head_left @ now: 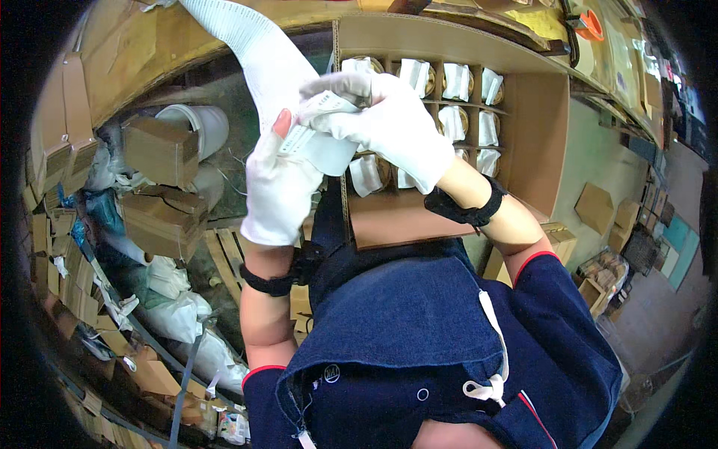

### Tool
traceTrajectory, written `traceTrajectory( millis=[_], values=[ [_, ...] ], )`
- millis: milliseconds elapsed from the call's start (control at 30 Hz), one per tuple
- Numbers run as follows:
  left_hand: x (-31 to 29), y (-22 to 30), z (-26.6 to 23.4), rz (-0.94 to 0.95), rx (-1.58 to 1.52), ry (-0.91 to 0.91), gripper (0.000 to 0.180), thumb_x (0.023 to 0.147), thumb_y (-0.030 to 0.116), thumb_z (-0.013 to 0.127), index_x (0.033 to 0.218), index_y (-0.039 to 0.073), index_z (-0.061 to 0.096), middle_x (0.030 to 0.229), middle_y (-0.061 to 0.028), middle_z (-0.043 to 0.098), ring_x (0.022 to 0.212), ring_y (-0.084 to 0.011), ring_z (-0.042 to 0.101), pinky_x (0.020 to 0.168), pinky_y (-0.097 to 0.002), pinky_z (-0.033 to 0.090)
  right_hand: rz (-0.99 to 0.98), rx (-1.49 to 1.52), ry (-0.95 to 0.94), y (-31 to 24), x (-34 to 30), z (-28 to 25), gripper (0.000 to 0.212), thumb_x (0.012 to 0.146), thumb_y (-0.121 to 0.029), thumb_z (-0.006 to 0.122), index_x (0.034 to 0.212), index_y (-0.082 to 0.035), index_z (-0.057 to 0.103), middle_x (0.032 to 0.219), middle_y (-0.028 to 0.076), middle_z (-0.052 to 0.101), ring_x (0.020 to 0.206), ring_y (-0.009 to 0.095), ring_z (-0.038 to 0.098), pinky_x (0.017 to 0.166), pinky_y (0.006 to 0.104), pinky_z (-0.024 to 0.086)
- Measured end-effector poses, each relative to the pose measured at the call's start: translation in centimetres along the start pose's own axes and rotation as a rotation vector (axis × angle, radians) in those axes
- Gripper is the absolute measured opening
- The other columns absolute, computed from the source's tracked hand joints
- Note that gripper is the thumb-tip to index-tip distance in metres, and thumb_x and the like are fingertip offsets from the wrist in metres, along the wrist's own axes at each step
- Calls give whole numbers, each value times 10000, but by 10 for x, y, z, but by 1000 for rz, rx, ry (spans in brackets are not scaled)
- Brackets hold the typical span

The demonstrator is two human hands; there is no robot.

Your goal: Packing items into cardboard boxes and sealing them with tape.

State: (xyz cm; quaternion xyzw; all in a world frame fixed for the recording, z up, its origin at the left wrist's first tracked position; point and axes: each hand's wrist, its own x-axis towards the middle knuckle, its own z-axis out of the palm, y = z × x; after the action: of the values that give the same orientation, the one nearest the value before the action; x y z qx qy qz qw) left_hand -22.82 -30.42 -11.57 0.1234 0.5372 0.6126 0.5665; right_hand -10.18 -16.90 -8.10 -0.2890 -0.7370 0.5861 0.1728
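A long white strip of printed labels (258, 45) runs down from the upper left into my hands, above the left edge of an open cardboard box (430, 223). My left hand (278, 196), in a white glove with a bare thumb tip showing, grips the strip near its lower end. My right hand (400, 131), also gloved, pinches a folded part of the same strip close to the left thumb. Inside the box, cardboard dividers separate several round, gold-rimmed containers, each with a folded white paper (456, 81) on top. My right hand and wrist hide some compartments.
A wooden bench (142, 67) with yellowish edges curves along the back. At left stand a white bucket (213, 129), small cartons (161, 150) and white plastic bags (176, 314). An orange tape dispenser (591, 26) lies at the upper right. Flattened cardboard (594, 208) sits on the right floor.
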Motion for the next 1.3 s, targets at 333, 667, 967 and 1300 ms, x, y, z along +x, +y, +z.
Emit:
traceTrajectory(
  millis=[333,667,967,1300],
  values=[
    [21,5,17,-288,-498,-114,452,1022,256,399,1365,-39,410,1319,-186,540,1213,-309,541,1067,-412,405,-132,-168,269,40,-8,-3,315,789,-274,725,1032,-73,724,1028,99,697,1001,162,620,865,276,482],
    [7,17,25,-40,-329,163,487,1004,266,440,1377,-40,377,1290,-198,555,1188,-294,565,1046,-445,435,341,-1039,-268,198,-52,-72,364,791,-419,653,912,-77,676,869,146,688,829,343,661,746,417,534],
    [1,16,33,-34,-481,10,411,1018,215,421,1341,-38,433,1274,-175,569,1145,-272,595,993,-416,479,112,-1100,317,201,-31,-87,488,815,-494,652,1110,-107,640,805,128,633,735,298,610,766,403,487],
    [1,6,21,315,694,5,374,1020,108,408,1326,-107,423,1229,-182,592,1104,-251,607,1000,-386,467,120,371,-1,17,-17,-5,462,782,-283,710,1206,-111,647,949,85,708,870,159,660,768,304,513]
  ],
)
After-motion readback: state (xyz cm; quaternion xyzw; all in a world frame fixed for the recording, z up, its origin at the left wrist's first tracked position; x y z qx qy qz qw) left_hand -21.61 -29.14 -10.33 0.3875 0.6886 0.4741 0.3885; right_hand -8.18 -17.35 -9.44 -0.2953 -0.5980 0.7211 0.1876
